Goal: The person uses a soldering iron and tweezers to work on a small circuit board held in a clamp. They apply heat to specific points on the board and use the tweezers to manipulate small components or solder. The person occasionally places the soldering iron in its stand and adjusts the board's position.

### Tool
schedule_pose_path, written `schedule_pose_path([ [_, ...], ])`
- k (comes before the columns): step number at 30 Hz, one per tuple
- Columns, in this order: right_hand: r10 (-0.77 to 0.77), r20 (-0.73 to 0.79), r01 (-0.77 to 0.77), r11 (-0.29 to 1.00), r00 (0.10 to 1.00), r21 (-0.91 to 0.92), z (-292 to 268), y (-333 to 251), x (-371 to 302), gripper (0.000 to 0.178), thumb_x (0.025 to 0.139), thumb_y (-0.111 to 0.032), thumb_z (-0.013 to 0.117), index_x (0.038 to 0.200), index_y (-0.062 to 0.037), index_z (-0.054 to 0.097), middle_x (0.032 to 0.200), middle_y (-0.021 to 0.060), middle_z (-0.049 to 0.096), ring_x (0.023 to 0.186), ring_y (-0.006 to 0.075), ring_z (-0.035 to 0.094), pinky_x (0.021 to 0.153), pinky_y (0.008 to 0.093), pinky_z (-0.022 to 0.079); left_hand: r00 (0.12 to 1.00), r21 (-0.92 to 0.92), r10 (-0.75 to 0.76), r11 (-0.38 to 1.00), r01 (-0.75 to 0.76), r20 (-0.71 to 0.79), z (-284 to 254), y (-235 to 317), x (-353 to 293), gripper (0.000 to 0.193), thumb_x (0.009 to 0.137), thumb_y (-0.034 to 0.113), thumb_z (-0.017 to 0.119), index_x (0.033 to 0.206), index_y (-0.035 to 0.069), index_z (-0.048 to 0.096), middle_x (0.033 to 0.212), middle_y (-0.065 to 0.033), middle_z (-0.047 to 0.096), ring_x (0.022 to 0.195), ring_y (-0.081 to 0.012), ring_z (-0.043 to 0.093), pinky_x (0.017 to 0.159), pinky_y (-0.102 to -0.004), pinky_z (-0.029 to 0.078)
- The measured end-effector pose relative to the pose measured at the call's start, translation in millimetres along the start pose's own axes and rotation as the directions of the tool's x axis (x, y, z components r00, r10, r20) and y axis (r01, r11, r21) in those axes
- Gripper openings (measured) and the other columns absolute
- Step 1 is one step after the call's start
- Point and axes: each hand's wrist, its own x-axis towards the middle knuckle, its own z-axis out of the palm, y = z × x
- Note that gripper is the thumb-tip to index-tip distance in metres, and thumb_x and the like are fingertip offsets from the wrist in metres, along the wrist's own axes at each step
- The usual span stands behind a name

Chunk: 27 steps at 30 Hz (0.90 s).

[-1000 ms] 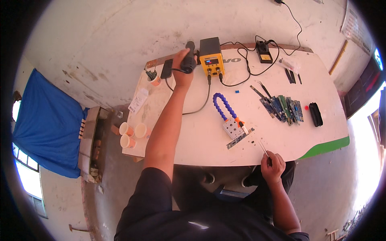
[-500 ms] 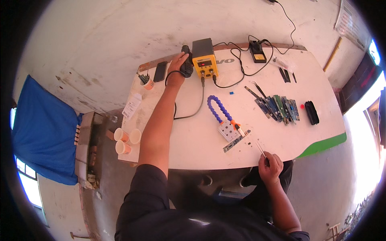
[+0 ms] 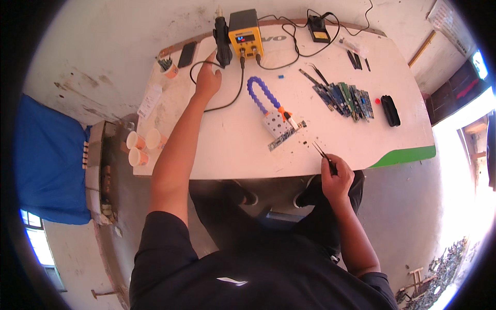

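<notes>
My left hand (image 3: 208,81) is just below the black hot air gun (image 3: 222,44), fingers apart and nothing in them. The gun stands upright against the left side of a yellow and black rework station (image 3: 245,37), its cable looping past my wrist. Near the table's front edge, my right hand (image 3: 337,175) pinches a pair of tweezers (image 3: 322,152), tips pointing up and left. Small dark bits (image 3: 305,143) lie just beyond the tips. Beside them, a narrow circuit board (image 3: 283,140) lies along a perforated metal block (image 3: 275,124) with a blue segmented arm (image 3: 256,93) and orange end.
Several circuit board strips (image 3: 346,101) lie fanned out at the right, by a black case (image 3: 390,110). A soldering iron stand (image 3: 318,30) is at the back. Paper cups (image 3: 137,156) stand at the left edge; a phone (image 3: 187,53) lies further back.
My left hand has let go of the hot air gun and drawn back from it. The whole view has shifted; my right hand still holds the tweezers. The station's display has changed colour.
</notes>
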Motion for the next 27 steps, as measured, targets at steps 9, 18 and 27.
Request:
schedule_pose_path([
  [9,0.483,0.471,-0.674,0.494,0.738,0.550,-3,-43,-6,0.011,0.107,-0.010,0.068,0.113,-0.0005,0.068,0.074,-0.0005,0.064,0.062,0.0055,0.053,0.058,0.0232,0.040,0.871,-0.362,-0.487,0.824,0.436,-0.059,-11,78,-55,0.037,0.096,0.012,0.069,0.131,-0.001,0.070,0.124,-0.0136,0.075,0.113,-0.0232,0.071,0.098,-0.0342,0.055],
  [18,0.419,0.631,-0.757,0.317,0.653,0.572,16,-75,4,0.013,0.112,-0.018,0.063,0.114,-0.0050,0.065,0.073,0.0008,0.061,0.060,0.0087,0.049,0.058,0.0250,0.037,0.782,-0.489,-0.420,0.615,0.618,0.461,-46,191,-99,0.040,0.099,0.047,0.072,0.107,0.009,0.078,0.099,-0.0022,0.073,0.093,-0.0111,0.065,0.083,-0.0294,0.047],
  [27,0.409,0.655,-0.772,0.299,0.635,0.561,29,-77,9,0.012,0.111,-0.017,0.063,0.108,-0.0060,0.063,0.074,0.0015,0.062,0.061,0.0093,0.051,0.059,0.0254,0.040,0.598,-0.427,-0.341,0.458,0.779,0.726,-34,217,-101,0.049,0.090,0.060,0.080,0.106,0.014,0.079,0.102,0.0025,0.072,0.097,-0.0095,0.059,0.088,-0.0301,0.039],
])
